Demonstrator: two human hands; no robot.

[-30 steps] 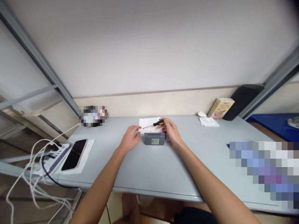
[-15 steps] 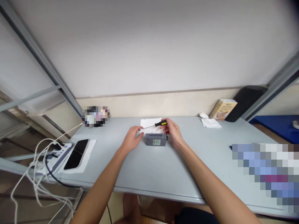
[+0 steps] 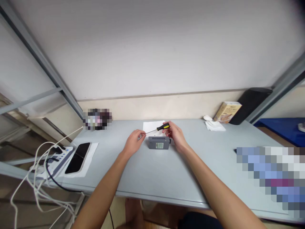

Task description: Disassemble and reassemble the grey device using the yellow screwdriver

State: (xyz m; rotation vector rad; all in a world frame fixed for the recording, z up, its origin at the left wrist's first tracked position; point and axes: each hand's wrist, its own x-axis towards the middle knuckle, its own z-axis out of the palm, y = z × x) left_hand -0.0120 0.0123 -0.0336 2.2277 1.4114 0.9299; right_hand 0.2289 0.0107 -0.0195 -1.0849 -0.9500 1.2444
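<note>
A screwdriver (image 3: 163, 127) with a black and yellow handle is held in my right hand (image 3: 175, 135), its thin shaft pointing left. At the tip of that shaft, the thumb and fingers of my left hand (image 3: 133, 140) are pinched together. Whether a small part such as a screw is also between them is too small to tell. Between my hands a dark grey box-shaped device (image 3: 152, 145) stands on the table, with a row of vent slots along its top and a pale green label on the side facing me. Behind it lies a white sheet of paper (image 3: 149, 125) with a tiny dark speck on it.
On the grey table (image 3: 152, 178), a phone (image 3: 78, 158) lies at left beside a power strip (image 3: 59, 160) with tangled white cables (image 3: 35, 187). At the back right are crumpled tissue (image 3: 214, 126), a yellowish carton (image 3: 227, 112) and a black cylinder (image 3: 250, 103). Blurred items sit at both sides.
My left thumb and fingers, apart before, have closed at the screwdriver's tip. The screwdriver has shifted very slightly left and down. The grey device has stayed in place.
</note>
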